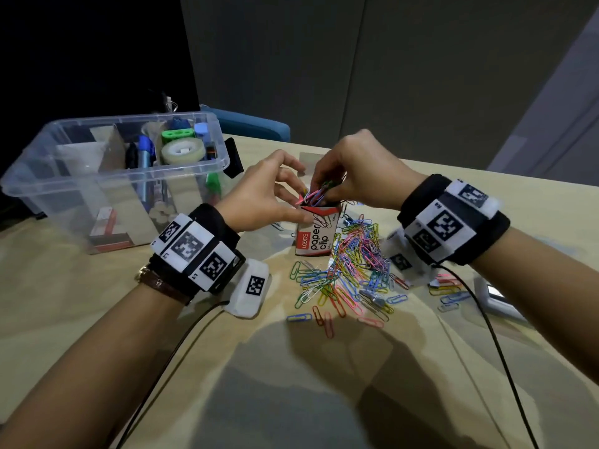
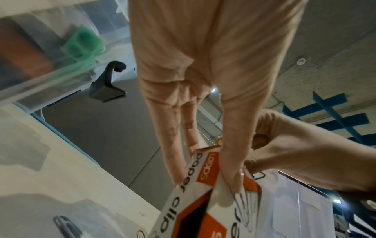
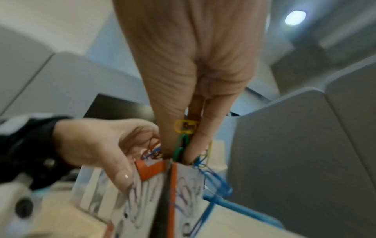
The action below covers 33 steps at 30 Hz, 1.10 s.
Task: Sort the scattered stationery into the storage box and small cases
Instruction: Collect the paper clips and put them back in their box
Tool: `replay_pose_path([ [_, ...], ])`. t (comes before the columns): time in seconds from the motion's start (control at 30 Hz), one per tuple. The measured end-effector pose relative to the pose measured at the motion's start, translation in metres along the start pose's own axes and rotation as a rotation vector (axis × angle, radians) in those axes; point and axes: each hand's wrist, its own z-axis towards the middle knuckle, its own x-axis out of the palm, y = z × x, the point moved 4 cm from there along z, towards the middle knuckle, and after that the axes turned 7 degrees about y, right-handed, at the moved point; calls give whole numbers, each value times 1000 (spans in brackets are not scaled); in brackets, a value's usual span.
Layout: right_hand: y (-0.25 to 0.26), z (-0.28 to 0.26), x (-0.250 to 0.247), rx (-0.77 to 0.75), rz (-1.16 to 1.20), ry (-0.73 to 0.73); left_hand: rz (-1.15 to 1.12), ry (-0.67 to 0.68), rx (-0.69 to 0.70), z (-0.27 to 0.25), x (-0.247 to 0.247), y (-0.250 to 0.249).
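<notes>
A small paper clip box point(image 1: 316, 233) stands upright at the centre of the surface point(image 1: 291, 384), the step in hand being to fill it: the right hand point(image 1: 359, 171) pinches a bunch of coloured clips point(image 3: 184, 140) into its open mouth, while the left hand point(image 1: 259, 202), thumb and fingers curled, grips the box top. A loose pile of paper clips point(image 1: 350, 273) lies at 5 o'clock; the storage box point(image 1: 107, 176) at 10 o'clock. Next, likely, letting go and gathering more.
</notes>
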Motion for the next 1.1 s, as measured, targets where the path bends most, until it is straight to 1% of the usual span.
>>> replay_pose_path([
  [0.07, 5, 1, 2, -54, -83, 21, -12, -6, -7, 0, -1, 0],
  [0.13, 7, -1, 2, -91, -80, 50, -20, -2, -11, -2, -1, -1],
  [0.27, 5, 2, -3, -173, -53, 225, -23, 31, -22, -4, 1, -3],
  [0.33, 3, 4, -7, -178, -39, 285, -31, 41, -21, -4, 2, -3],
  [0.47, 2, 6, -9, -131, 65, 292, -46, 33, -17, -3, 3, -4],
  [0.6, 7, 2, -9, -157, 54, 302, -30, 47, -2, -4, 5, -7],
  [0.63, 7, 0, -11, -159, 68, 288, -26, 50, -2, -4, 6, -7],
  [0.7, 6, -4, -20, -153, 129, 212, -27, 51, -5, -5, 5, -8],
  [0.77, 0, -7, -26, -105, 150, 148, -37, 55, -9, -6, 5, -9],
  [0.87, -13, -10, -21, 30, 75, 173, -51, 52, -10, -6, 6, -8],
  [0.93, -17, -14, -15, 62, 46, 150, -42, 46, -7, -5, 7, -9],
  [1.1, -7, -20, -5, -93, 198, 23, -51, 19, -11, -3, 6, -6],
])
